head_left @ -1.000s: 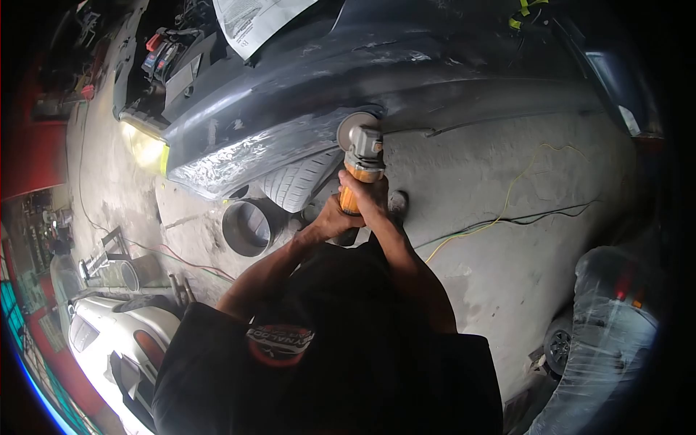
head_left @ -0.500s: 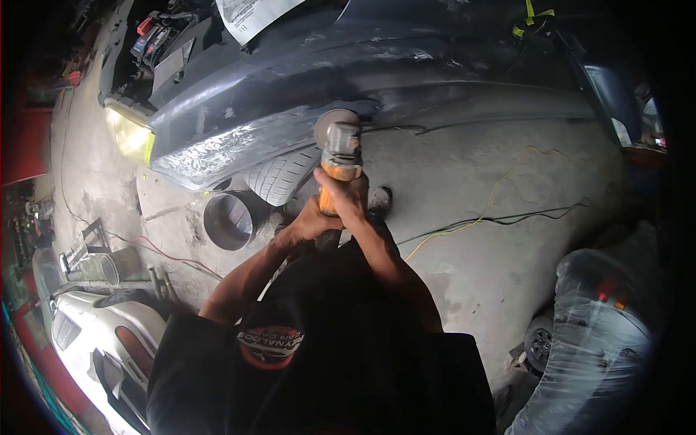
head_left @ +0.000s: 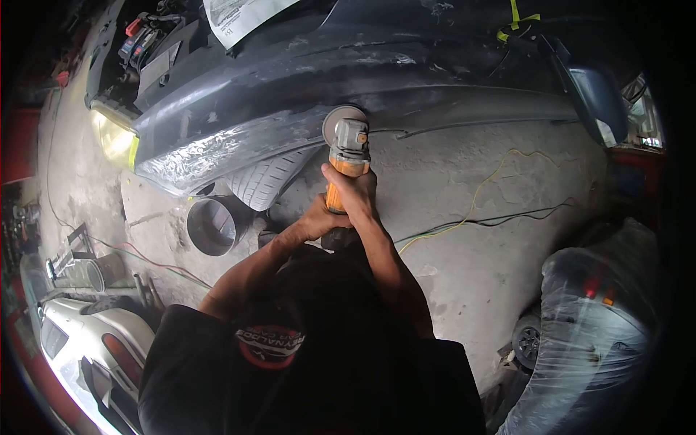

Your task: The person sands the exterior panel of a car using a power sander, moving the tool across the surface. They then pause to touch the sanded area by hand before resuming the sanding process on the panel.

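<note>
An orange and grey angle grinder [head_left: 349, 158] points away from me, with a round sanding disc [head_left: 342, 122] at its head. My right hand [head_left: 355, 194] wraps round the body of the grinder, thumb along its side. Lower down, my left hand [head_left: 319, 220] is closed round the rear end. The disc lies against the lower edge of the dark car fender [head_left: 290, 101], above the tyre [head_left: 264, 177]. Dull patches and pale scuffs mark the fender's surface.
A metal cylinder [head_left: 192, 228] stands left of the tyre. Yellow and dark cables [head_left: 464, 225] cross the concrete floor on the right. A white car [head_left: 94, 341] is at lower left; a plastic-covered vehicle [head_left: 587, 326] is at lower right. Printed paper [head_left: 243, 18] lies over the car.
The grinder and both hands have shifted slightly right in view, while the car and floor have slid left. The grip is unchanged.
</note>
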`<move>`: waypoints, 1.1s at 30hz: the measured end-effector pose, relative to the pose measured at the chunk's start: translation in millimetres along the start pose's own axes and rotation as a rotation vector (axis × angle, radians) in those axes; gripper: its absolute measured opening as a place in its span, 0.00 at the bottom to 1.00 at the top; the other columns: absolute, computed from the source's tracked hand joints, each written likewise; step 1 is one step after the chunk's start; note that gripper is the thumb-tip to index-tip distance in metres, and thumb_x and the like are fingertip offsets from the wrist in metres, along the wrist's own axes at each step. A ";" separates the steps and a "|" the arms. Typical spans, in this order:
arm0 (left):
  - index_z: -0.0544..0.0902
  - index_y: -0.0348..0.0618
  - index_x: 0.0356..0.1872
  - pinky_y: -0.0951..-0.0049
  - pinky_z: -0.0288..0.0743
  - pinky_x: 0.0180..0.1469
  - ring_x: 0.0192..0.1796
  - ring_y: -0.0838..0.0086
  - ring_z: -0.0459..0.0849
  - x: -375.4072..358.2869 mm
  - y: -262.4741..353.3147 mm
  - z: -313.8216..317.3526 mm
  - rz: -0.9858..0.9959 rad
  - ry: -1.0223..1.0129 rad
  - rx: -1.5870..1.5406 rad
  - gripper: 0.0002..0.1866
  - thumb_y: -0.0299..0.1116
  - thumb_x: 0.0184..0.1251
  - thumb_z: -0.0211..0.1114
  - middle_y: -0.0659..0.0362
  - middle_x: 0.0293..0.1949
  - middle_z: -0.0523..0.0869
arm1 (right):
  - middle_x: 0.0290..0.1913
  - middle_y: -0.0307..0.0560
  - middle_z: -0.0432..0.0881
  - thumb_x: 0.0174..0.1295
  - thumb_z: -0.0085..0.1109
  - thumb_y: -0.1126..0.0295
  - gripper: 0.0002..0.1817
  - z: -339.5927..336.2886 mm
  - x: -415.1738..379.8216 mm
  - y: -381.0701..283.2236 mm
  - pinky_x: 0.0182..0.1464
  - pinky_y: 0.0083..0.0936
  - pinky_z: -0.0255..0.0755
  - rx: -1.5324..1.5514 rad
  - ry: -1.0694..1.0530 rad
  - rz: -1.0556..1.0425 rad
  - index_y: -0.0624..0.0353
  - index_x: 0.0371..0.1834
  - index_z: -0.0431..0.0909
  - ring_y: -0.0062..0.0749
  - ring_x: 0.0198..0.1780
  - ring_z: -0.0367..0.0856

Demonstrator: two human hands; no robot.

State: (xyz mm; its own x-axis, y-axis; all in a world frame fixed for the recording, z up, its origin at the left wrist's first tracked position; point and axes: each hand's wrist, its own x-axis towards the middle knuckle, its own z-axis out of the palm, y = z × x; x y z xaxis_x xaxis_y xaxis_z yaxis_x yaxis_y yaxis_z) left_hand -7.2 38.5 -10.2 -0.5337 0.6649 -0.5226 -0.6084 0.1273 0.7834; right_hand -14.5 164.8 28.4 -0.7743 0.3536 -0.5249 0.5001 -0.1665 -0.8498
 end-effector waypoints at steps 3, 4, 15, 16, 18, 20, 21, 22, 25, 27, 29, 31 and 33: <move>0.84 0.35 0.48 0.71 0.80 0.48 0.43 0.74 0.87 -5.6 6.1 1.6 0.040 0.025 0.030 0.21 0.24 0.50 0.76 0.58 0.40 0.88 | 0.37 0.49 0.86 0.52 0.77 0.59 0.23 1.8 -0.4 1.4 0.42 0.33 0.78 0.005 -0.008 -0.017 0.66 0.43 0.82 0.34 0.37 0.85; 0.84 0.35 0.48 0.71 0.81 0.48 0.43 0.74 0.87 -3.1 -3.0 -0.5 0.041 0.031 0.043 0.21 0.24 0.50 0.75 0.58 0.40 0.89 | 0.34 0.47 0.85 0.53 0.77 0.59 0.22 3.1 0.3 7.2 0.39 0.32 0.78 0.035 -0.007 -0.033 0.66 0.41 0.82 0.32 0.34 0.85; 0.82 0.33 0.50 0.68 0.80 0.56 0.48 0.70 0.87 2.9 -7.4 -4.0 0.023 0.008 -0.027 0.24 0.28 0.51 0.78 0.56 0.43 0.88 | 0.31 0.45 0.85 0.53 0.77 0.59 0.20 4.8 9.0 8.5 0.35 0.29 0.78 -0.046 0.042 -0.057 0.65 0.38 0.82 0.29 0.29 0.84; 0.82 0.33 0.50 0.68 0.79 0.56 0.49 0.70 0.87 6.3 -6.5 -6.5 0.023 0.000 -0.024 0.24 0.28 0.50 0.78 0.56 0.43 0.88 | 0.31 0.45 0.85 0.53 0.77 0.59 0.20 4.0 7.8 6.3 0.35 0.29 0.78 -0.062 0.060 -0.034 0.65 0.38 0.83 0.29 0.30 0.84; 0.82 0.33 0.50 0.69 0.80 0.55 0.48 0.70 0.86 7.9 -0.9 -3.9 0.012 -0.001 -0.005 0.24 0.27 0.50 0.78 0.56 0.43 0.88 | 0.32 0.45 0.85 0.53 0.77 0.60 0.20 2.5 3.0 -5.1 0.36 0.29 0.78 -0.075 0.037 -0.065 0.65 0.38 0.83 0.30 0.30 0.84; 0.82 0.33 0.49 0.69 0.81 0.52 0.46 0.71 0.87 5.3 -2.9 -0.5 0.055 0.012 -0.012 0.23 0.27 0.50 0.78 0.56 0.42 0.88 | 0.34 0.46 0.86 0.53 0.77 0.59 0.21 2.5 5.9 -0.2 0.38 0.31 0.78 -0.021 -0.008 -0.108 0.65 0.41 0.84 0.32 0.31 0.84; 0.83 0.33 0.48 0.70 0.81 0.50 0.45 0.71 0.87 2.5 -1.5 1.9 0.077 0.022 -0.018 0.23 0.27 0.50 0.78 0.56 0.42 0.88 | 0.34 0.46 0.86 0.53 0.77 0.59 0.22 1.4 4.3 -1.3 0.39 0.32 0.78 -0.027 0.000 -0.118 0.65 0.41 0.84 0.33 0.31 0.84; 0.83 0.33 0.48 0.70 0.81 0.50 0.45 0.72 0.87 -2.5 4.5 3.2 0.048 0.043 0.043 0.22 0.28 0.50 0.77 0.56 0.42 0.88 | 0.34 0.46 0.86 0.53 0.77 0.58 0.22 1.6 2.3 -3.2 0.40 0.32 0.78 -0.032 0.006 -0.127 0.66 0.42 0.85 0.34 0.32 0.85; 0.83 0.34 0.48 0.69 0.80 0.53 0.47 0.72 0.86 4.4 -0.8 -3.4 -0.008 0.017 -0.019 0.22 0.28 0.50 0.77 0.58 0.41 0.88 | 0.37 0.49 0.86 0.52 0.77 0.56 0.24 2.5 -1.8 -13.1 0.43 0.33 0.79 -0.084 -0.002 -0.039 0.66 0.43 0.84 0.36 0.37 0.86; 0.83 0.34 0.50 0.69 0.79 0.55 0.49 0.72 0.86 6.3 -4.7 -3.1 0.006 0.008 -0.033 0.23 0.28 0.50 0.77 0.57 0.43 0.88 | 0.38 0.50 0.87 0.52 0.78 0.56 0.25 2.7 0.2 -17.9 0.45 0.34 0.79 -0.100 0.004 0.009 0.67 0.43 0.84 0.38 0.39 0.86; 0.82 0.35 0.51 0.69 0.79 0.54 0.50 0.72 0.86 5.3 -13.5 -6.8 0.068 -0.005 -0.039 0.24 0.28 0.51 0.77 0.56 0.44 0.88 | 0.38 0.52 0.87 0.50 0.78 0.54 0.27 8.8 -9.7 -28.9 0.44 0.35 0.79 -0.154 0.024 -0.115 0.66 0.43 0.84 0.41 0.39 0.87; 0.78 0.35 0.56 0.68 0.79 0.56 0.52 0.69 0.85 -0.9 -18.4 -9.5 0.108 0.020 -0.115 0.29 0.26 0.51 0.78 0.55 0.48 0.87 | 0.39 0.53 0.88 0.50 0.78 0.53 0.28 16.7 -13.3 -26.4 0.45 0.36 0.79 -0.195 -0.010 -0.134 0.66 0.44 0.84 0.42 0.39 0.87; 0.75 0.35 0.60 0.67 0.79 0.58 0.54 0.69 0.85 -14.1 -17.4 -14.9 0.081 0.034 -0.147 0.33 0.23 0.49 0.78 0.56 0.50 0.86 | 0.41 0.53 0.87 0.50 0.79 0.58 0.28 28.0 -6.9 -9.4 0.46 0.35 0.79 -0.161 -0.115 -0.106 0.67 0.46 0.81 0.41 0.41 0.86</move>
State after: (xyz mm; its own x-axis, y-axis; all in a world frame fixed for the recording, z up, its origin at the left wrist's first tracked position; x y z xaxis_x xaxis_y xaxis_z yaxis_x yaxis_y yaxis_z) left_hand 2.1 15.9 -21.6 -0.6025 0.6431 -0.4727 -0.6407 -0.0365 0.7670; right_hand -24.7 138.1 38.7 -0.8600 0.2529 -0.4432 0.4623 0.0183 -0.8865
